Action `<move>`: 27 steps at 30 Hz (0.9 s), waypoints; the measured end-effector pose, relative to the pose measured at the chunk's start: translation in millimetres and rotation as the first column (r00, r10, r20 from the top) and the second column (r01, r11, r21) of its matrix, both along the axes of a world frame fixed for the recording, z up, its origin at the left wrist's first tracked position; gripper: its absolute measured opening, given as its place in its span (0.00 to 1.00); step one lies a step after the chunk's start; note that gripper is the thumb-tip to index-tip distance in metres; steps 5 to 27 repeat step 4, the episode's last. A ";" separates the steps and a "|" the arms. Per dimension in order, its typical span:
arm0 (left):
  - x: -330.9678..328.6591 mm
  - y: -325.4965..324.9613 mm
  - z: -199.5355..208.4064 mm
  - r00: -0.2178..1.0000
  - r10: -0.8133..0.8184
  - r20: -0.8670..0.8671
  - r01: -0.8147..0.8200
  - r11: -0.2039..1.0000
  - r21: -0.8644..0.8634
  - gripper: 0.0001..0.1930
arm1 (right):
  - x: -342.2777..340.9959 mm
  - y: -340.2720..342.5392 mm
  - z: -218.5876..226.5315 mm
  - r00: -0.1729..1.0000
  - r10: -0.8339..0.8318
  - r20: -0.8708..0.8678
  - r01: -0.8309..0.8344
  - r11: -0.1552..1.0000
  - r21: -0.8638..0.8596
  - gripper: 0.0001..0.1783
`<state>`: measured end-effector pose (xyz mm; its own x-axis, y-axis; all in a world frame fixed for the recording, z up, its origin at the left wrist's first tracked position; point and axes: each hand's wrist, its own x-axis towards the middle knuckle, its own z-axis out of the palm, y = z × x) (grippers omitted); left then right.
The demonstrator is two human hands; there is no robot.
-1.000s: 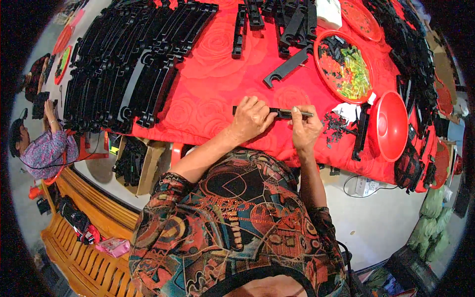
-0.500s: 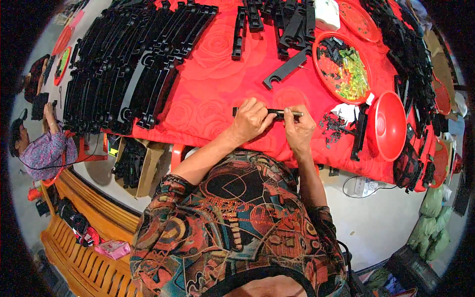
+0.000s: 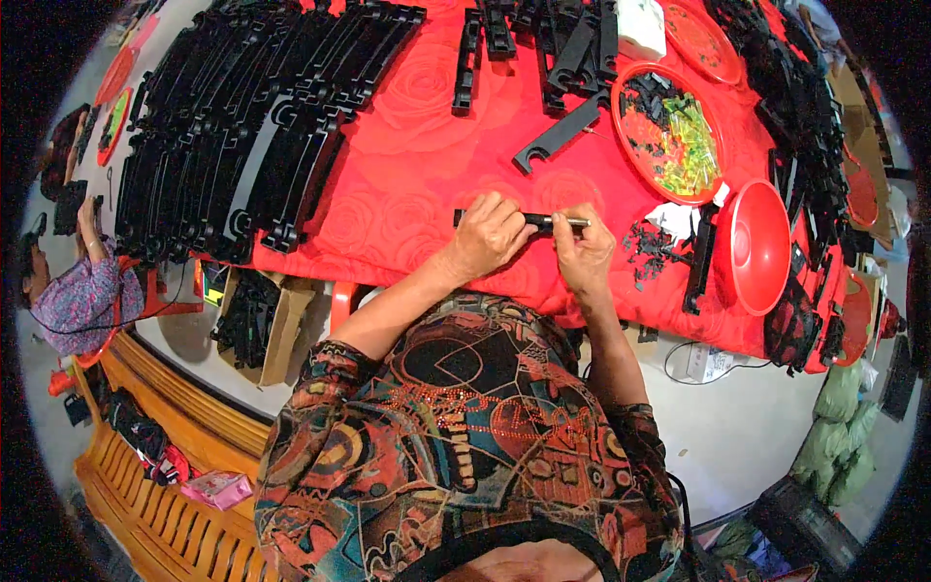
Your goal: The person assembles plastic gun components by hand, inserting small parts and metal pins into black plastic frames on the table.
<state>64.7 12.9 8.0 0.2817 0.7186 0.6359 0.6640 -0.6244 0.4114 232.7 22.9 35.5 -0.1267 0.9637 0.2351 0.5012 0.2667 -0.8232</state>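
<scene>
My left hand point(image 3: 491, 239) is closed around a long black plastic piece point(image 3: 460, 218), whose end sticks out past the fingers. With thumb and fingers pinched, my right hand point(image 3: 585, 254) grips a slim dark rod point(image 3: 579, 222) with a pale, shiny end. Rod and piece lie in line, their meeting point close to my left thumb; whether they are joined I cannot tell. Both hands rest low over the red cloth point(image 3: 388, 155) near the table's front edge. Small black bits point(image 3: 648, 252) lie scattered right of my right hand.
Black plastic strips point(image 3: 233, 145) are stacked in rows at the left. A red tray point(image 3: 621, 126) holds yellow-green and black small parts. A red bowl point(image 3: 758, 247) stands tilted beside an upright black strip point(image 3: 700, 262). Another person point(image 3: 87, 296) sits at the far left.
The whole view has shifted slightly. My hands keep the same grips, the right one perhaps a touch nearer the left.
</scene>
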 end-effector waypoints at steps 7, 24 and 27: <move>-1.2 0.1 -6.4 1.000 -0.020 -0.004 0.020 1.000 0.003 0.10 | 4.5 -0.8 -13.1 0.994 -0.070 -0.087 0.063 0.995 -0.084 0.04; -1.2 0.1 -6.4 1.000 -0.020 -0.004 0.020 1.000 0.003 0.10 | 4.5 -0.8 -13.1 0.994 -0.070 -0.087 0.063 0.995 -0.084 0.04; -1.2 0.1 -6.4 1.000 -0.020 -0.004 0.020 1.000 0.003 0.10 | 4.5 -0.8 -13.1 0.994 -0.070 -0.087 0.063 0.995 -0.084 0.04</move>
